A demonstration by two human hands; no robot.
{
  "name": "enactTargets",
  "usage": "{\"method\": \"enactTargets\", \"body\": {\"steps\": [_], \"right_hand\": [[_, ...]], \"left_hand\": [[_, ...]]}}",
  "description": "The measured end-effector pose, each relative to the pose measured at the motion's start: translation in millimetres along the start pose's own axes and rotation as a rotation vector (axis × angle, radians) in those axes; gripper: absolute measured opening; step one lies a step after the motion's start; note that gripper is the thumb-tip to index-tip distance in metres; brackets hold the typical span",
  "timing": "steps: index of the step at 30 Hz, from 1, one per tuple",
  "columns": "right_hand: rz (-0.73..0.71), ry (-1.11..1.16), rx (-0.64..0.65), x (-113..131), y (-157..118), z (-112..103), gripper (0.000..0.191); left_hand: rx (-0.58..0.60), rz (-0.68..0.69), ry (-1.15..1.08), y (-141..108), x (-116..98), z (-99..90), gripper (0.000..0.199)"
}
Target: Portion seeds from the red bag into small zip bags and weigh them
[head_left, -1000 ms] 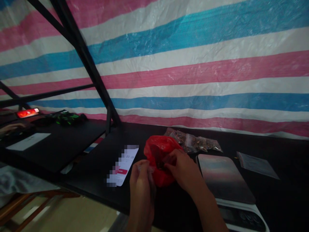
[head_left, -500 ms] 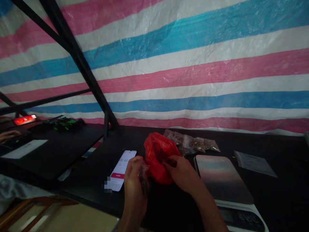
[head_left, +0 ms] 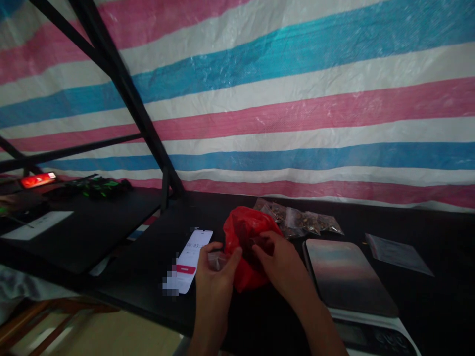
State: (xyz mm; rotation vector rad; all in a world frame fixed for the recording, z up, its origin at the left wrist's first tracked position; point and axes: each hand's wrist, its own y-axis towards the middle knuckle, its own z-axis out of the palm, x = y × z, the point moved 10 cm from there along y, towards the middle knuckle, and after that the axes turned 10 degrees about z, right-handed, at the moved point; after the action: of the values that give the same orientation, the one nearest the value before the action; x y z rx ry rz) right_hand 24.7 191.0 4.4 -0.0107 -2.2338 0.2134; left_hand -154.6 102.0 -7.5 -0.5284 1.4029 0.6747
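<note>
Thumb of left hand (head_left: 215, 279) has moved to red bag (head_left: 250, 277); fingers curl around clear bag (head_left: 217, 260). Right hand (head_left: 284, 264) has hidden fingertips; its grip I cannot tell.

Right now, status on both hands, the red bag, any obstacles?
Left hand holding clear bag. Right hand at open mouth of red bag, grip unclear. Scale close on the right.

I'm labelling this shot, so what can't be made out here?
All in the head view:
Inside the red bag: dark, partly behind the right hand.
The clear bag's filling: hidden by the left hand.
The scale's reading: too dim; near edge cut off.
The phone's lower corner: pixelated.
</note>
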Motion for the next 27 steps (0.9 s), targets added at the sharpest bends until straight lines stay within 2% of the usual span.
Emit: {"method": "enactTargets", "body": {"steps": [4,9,13,19,24,27], "right_hand": [[-0.005,-0.149,-0.040,7.8,-5.1,4.6,0.028],[-0.025,-0.241,-0.077,14.8,-10.0,1.4,0.036],[-0.069,-0.152,-0.007,12.6,-7.8,10.0,0.036],[-0.061,0.028,0.083,-1.6,0.5,15.3,0.026],[-0.037,0.063,0.196,-1.5,-2.4,14.5,0.023],[-0.046,0.008,0.170,0.5,-7.1,10.5,0.024]], "left_hand": [[0.062,0.064,0.042,2.1,-1.4,10.0,0.051],[0.074,0.003,-0.097,5.9,7.2,11.5,0.053],[0.048,-0.030,-0.175,10.1,10.8,9.4,0.054],[0.029,-0.081,-0.278,10.7,13.3,6.0,0.058],[0.020,-0.063,-0.352,10.7,10.4,5.7,0.054],[-0.025,-0.066,-0.357,10.8,8.6,2.9,0.054]]}}
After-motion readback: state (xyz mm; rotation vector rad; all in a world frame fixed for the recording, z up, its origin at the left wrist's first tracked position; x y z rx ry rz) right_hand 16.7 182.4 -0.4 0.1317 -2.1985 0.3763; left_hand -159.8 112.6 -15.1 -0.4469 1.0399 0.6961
